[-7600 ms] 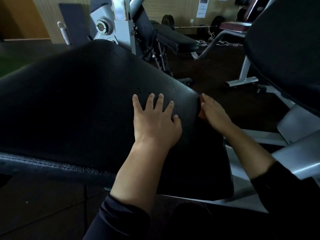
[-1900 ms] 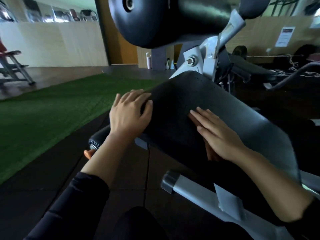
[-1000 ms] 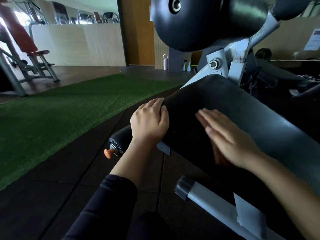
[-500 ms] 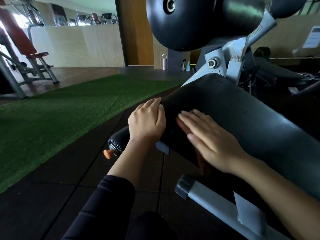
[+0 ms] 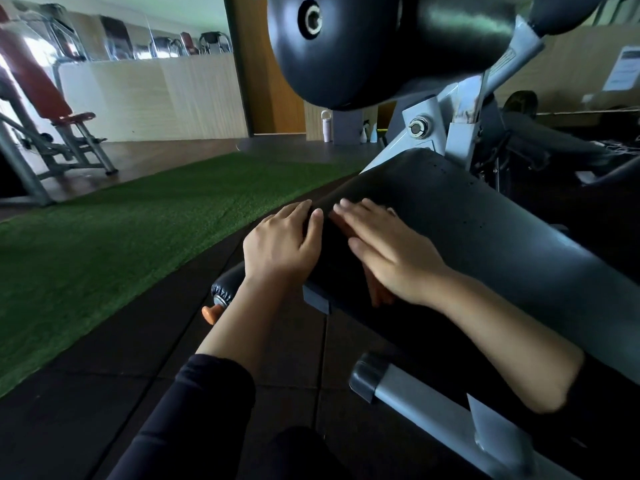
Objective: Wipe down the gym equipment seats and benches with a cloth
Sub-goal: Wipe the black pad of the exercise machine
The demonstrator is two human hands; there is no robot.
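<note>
A long black padded bench (image 5: 485,237) slants from the machine's pivot down toward me. My left hand (image 5: 280,251) rests on its left edge, fingers curved over the rim. My right hand (image 5: 388,251) lies flat on the pad with straight fingers, pressing an orange cloth (image 5: 379,294) against it. Only a strip of the cloth shows beneath the palm and at the fingertips.
A big black roller pad (image 5: 363,46) hangs just above the bench. A grey frame tube (image 5: 415,400) runs low at the right. An orange-tipped knob (image 5: 209,311) sticks out under my left wrist. Green turf (image 5: 121,237) lies left, with a red bench (image 5: 45,109) beyond.
My right hand has slid with the cloth leftward across the pad, closing up to my left hand. The left hand has stayed on the pad's edge.
</note>
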